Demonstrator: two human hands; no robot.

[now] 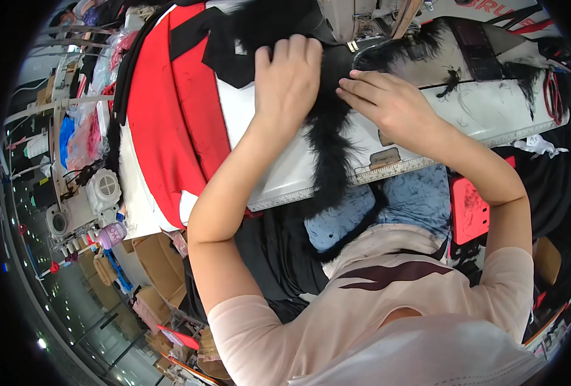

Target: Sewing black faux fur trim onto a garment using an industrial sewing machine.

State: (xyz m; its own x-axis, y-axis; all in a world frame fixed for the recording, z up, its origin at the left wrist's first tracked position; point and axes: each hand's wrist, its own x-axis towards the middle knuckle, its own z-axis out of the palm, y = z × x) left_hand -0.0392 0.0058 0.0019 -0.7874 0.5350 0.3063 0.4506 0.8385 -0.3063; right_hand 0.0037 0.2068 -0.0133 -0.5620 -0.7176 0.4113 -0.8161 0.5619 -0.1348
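Counter, white and graduated like a ruler along its near edge, spans the upper half of the view and carries the work. Red cloth lies across its left part in long folds, well to the left of the stitching area. Sewing machine, cut off by the upper margin, stands beyond the hands; its presser foot shows just beyond the gap between them. Black cloth overlaps the red cloth and reaches the left hand. Fur strip, black and shaggy, is the piece being worked: it emerges between the two hands, runs toward the wearer and crosses the near edge of the counter. Left hand lies palm down with bent fingers, pressing on the black material; whether it also pinches a fold cannot be told. Right hand reaches in from the other side, fingers extended and close together, fingertips at the strip; its thumb is hidden, so a grip cannot be confirmed. Loose tuft of dark fibre rests to the right, apart from both hands. The step in hand is judged to be aligning the fur for stitching near the foot; the next move would call for keeping the edges flat and the long hairs swept clear of the seam, with fingertips away from the needle area.
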